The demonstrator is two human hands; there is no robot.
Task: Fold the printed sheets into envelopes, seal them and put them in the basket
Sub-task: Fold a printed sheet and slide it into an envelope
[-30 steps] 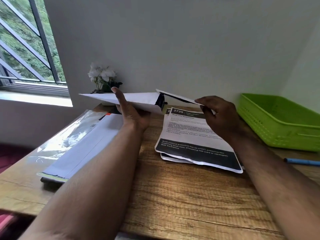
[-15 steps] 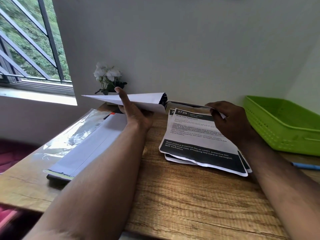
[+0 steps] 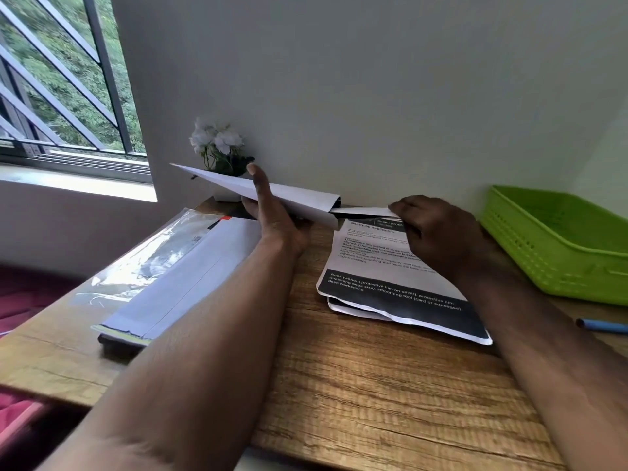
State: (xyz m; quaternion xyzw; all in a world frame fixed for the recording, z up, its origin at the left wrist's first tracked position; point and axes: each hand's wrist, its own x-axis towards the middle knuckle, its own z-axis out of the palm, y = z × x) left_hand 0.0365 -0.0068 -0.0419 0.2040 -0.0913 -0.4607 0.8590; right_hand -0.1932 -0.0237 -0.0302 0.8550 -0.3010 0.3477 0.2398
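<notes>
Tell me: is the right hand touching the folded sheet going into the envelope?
Touching. The head view shows the right hand pinching the folded sheet at its end, while the left hand holds the envelope.

Single head view, worn by person at near edge of desk (image 3: 373,385). Faces forward and slightly down across desk toward wall (image 3: 373,79) behind it. Close: both forearms run in from bottom corners, left hand (image 3: 275,219) and right hand (image 3: 438,236) over desk's far half. Window (image 3: 61,79) left of desk, basket (image 3: 557,246) at desk's right end, cut by frame. No second view.
</notes>
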